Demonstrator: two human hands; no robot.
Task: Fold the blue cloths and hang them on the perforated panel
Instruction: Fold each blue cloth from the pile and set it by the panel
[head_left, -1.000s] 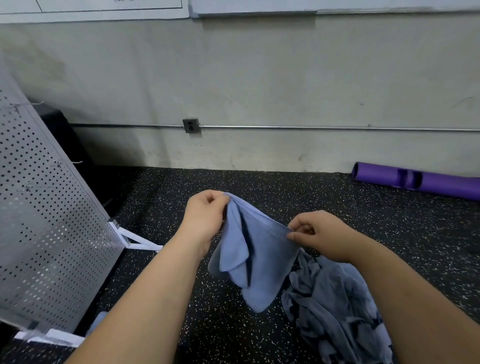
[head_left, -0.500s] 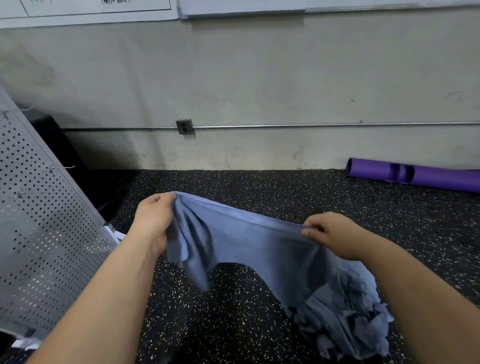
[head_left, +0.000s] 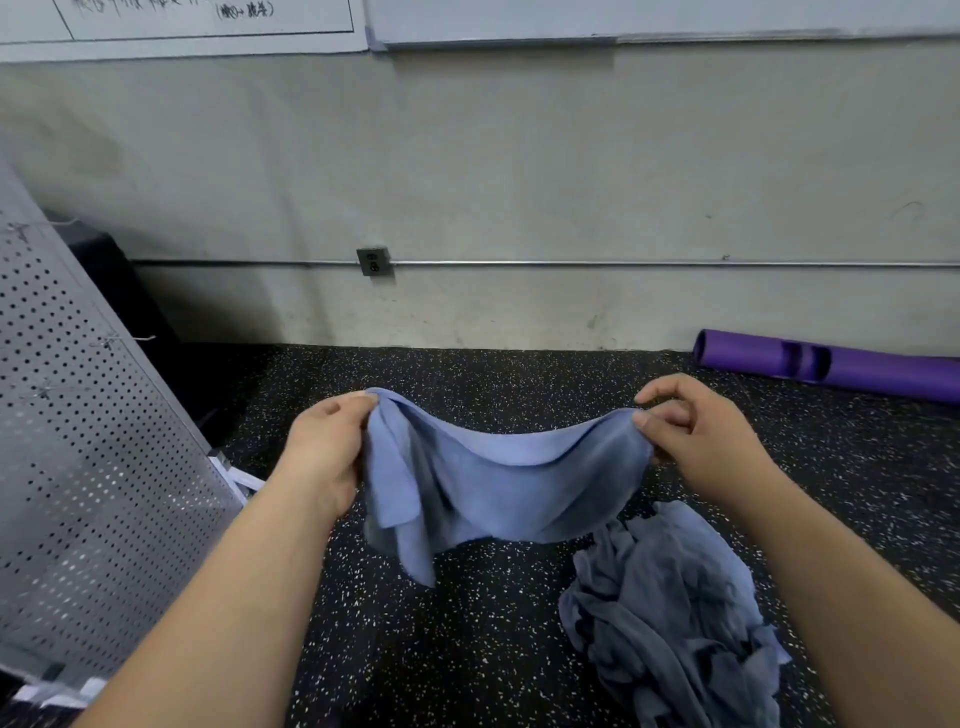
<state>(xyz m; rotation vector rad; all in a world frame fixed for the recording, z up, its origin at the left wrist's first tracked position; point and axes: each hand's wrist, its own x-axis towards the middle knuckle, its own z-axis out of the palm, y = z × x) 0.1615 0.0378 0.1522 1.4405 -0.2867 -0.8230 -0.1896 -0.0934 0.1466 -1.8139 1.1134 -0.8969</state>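
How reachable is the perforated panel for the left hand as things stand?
Probably yes: the perforated panel stands just left of the left hand with nothing between, though its grip is on the blue cloth.

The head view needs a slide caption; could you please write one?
A blue cloth, pinched by left hand and right hand, hangs spread above the floor between panel and pile.

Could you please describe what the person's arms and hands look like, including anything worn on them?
Both grips are bare hands: the left grip and right grip wear no gloves or rings. The left forearm and right forearm are uncovered to the frame edge: no sleeves, watch or bracelet visible.
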